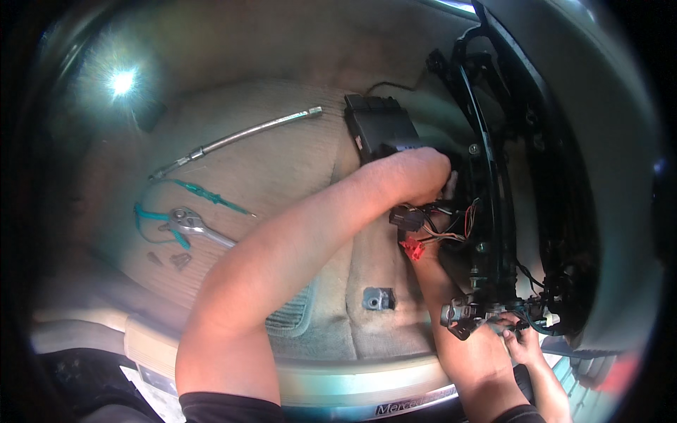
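My left hand [427, 173] reaches in beside a black seat frame [486, 141], its fingers curled and partly hidden; what they grip cannot be made out. Just below it hang thin coloured wires [455, 236] with a black connector [407, 218] and a red connector [412, 248]. My right forearm [448, 296] comes up from the lower edge under those wires. The right hand [425, 229] is mostly hidden behind wires and connector, so its fingers do not show. A flat black box [381, 123] lies on the carpet past my left hand.
On the carpet at left lie a metal extension bar [240, 138], a teal pen-shaped probe [211, 194], a ratchet [187, 220] and small flat pieces [180, 261]. A metal floor bracket [379, 299] sits between my arms. Another person's hand [522, 345] touches the frame's near end.
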